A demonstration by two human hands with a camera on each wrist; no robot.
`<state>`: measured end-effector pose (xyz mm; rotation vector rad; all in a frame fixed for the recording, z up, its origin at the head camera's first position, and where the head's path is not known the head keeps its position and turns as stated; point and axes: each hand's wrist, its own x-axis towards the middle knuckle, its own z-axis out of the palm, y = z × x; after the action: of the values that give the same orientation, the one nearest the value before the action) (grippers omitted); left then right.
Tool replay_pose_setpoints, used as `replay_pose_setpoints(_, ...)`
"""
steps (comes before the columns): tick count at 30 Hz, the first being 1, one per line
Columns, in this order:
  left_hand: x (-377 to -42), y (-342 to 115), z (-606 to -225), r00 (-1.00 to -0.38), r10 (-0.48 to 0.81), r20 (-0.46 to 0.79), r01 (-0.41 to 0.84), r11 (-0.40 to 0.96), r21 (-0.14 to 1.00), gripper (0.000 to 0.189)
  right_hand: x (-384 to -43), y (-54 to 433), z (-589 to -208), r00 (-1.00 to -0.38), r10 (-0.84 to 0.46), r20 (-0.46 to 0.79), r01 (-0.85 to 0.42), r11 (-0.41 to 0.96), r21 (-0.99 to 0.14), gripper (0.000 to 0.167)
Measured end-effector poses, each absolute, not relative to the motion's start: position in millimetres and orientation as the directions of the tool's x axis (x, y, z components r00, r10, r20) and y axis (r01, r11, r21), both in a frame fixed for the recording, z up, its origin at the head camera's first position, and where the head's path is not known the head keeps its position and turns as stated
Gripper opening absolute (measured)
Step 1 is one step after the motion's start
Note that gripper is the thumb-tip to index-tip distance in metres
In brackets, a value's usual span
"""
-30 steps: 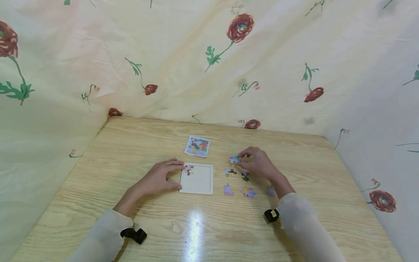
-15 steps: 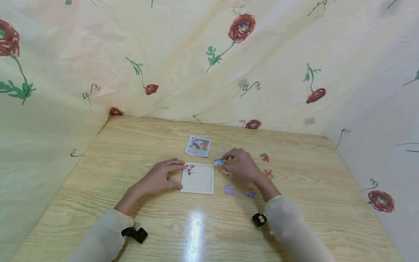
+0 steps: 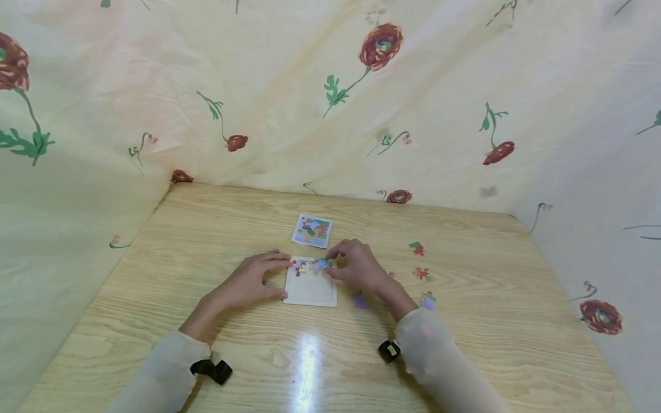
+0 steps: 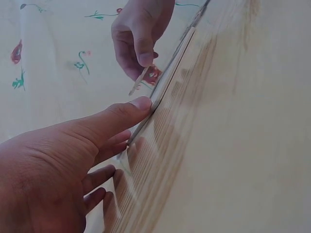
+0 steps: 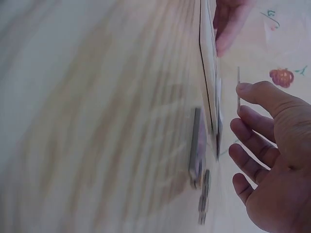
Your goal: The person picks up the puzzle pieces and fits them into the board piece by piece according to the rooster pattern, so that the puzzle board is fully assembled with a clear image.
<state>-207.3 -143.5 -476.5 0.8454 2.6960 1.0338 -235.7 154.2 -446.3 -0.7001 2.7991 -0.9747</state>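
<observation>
In the head view a square white puzzle board (image 3: 310,291) lies on the table, with a colourful puzzle piece (image 3: 299,268) set in its upper left corner. My left hand (image 3: 253,279) rests at the board's left side, fingertips at the far corner and thumb at the near one. Between thumb and index finger, my right hand (image 3: 358,267) pinches a blue-and-green puzzle piece (image 3: 321,263) over the board's upper right. In the right wrist view that thin piece (image 5: 238,87) is edge-on and raised off the board, the other fingers loosely bent.
Loose puzzle pieces lie right of the board: a green-and-red one (image 3: 417,248), an orange one (image 3: 420,273), a purple one (image 3: 427,300) and others partly behind the right forearm. A picture card (image 3: 312,230) lies beyond the board. Floral cloth (image 3: 289,115) encloses the wooden table (image 3: 232,327).
My right hand has carried the pinched puzzle piece leftward, from among the loose pieces to over the board. Loose pieces under its arm have come into view. My left hand stays in place.
</observation>
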Motion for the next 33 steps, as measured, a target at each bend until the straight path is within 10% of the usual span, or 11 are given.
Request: replay_pose_setpoints(33, -206, -144, -480, -0.822, 0.559, 0.107, 0.491, 0.602, 0.63, 0.07, -238, 131, -459, -0.879, -0.474, 0.054, -0.43, 0.739, -0.518, 0.024)
